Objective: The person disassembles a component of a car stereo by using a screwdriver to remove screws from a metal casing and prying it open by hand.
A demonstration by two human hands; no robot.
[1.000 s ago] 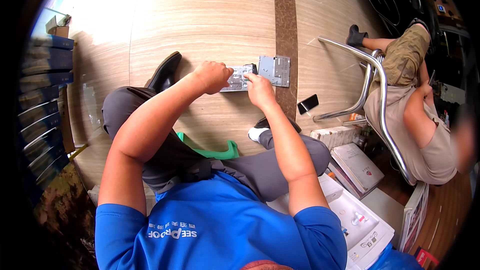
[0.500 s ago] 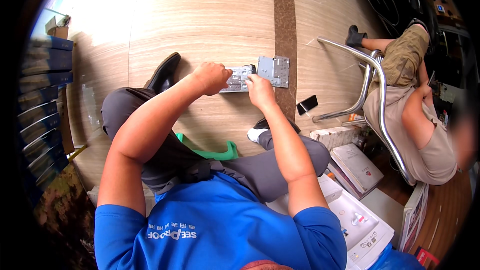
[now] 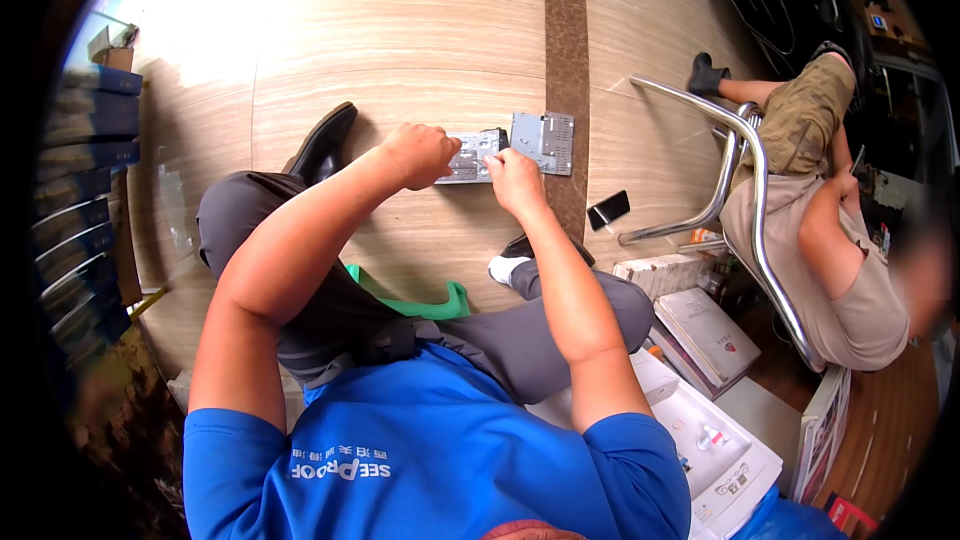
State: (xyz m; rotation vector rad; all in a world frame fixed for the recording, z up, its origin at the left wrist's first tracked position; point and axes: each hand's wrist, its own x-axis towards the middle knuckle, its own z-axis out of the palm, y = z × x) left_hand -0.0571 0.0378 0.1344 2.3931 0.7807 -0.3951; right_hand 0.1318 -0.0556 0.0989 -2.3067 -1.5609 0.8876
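Observation:
An opened metal device (image 3: 472, 157), silver-grey with small parts showing on top, lies on the tiled floor in front of me. My left hand (image 3: 422, 154) has its fingers curled over the device's left end. At the right end, my right hand (image 3: 516, 180) is closed, fingertips pinched at the near edge of the device; whatever is in them is too small to make out. Just to the right lies a flat grey metal plate (image 3: 543, 143) with rows of slots along one side.
A black phone (image 3: 609, 209) lies on the floor at right, near a chrome-framed chair (image 3: 760, 175) where another person sits. Books (image 3: 707, 335) and a white tray (image 3: 720, 450) are at lower right. A green plastic stool (image 3: 430, 306) shows beneath me; blue boxes (image 3: 95, 155) stack up at left.
The whole view has shifted slightly, moving everything a little left. Both hands stay at the device, with the right fingertips slightly changed in position.

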